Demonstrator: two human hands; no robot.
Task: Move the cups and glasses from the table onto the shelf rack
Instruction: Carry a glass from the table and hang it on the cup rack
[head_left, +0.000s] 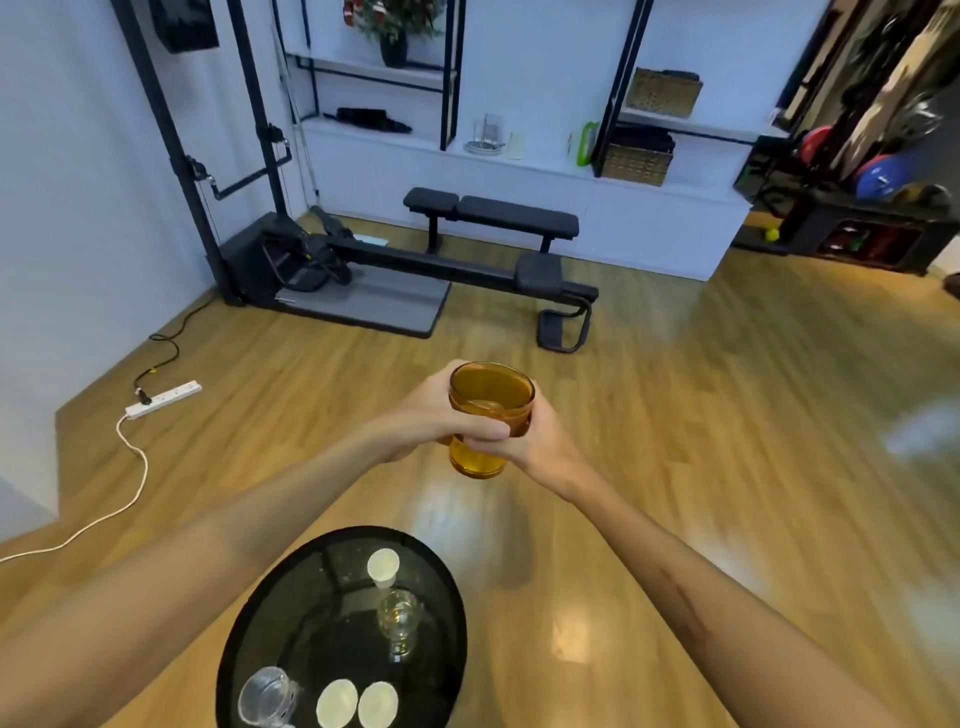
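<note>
An amber glass (491, 402) is held upright in front of me, above the wooden floor. My left hand (431, 415) and my right hand (540, 441) both wrap around its middle. Below me stands a round black glass table (291, 613). On it are a white paper cup (383, 566), a clear stemmed glass (397, 618), a clear glass mug (267, 696) and two more white cups (336, 704) (377, 704). The white shelf rack (519, 156) runs along the far wall.
A black weight bench (493, 213) and a rowing machine (415, 270) stand between me and the shelf. A power strip (163, 399) with a white cable lies on the floor at left. Woven baskets (636, 163) sit on the shelf at right.
</note>
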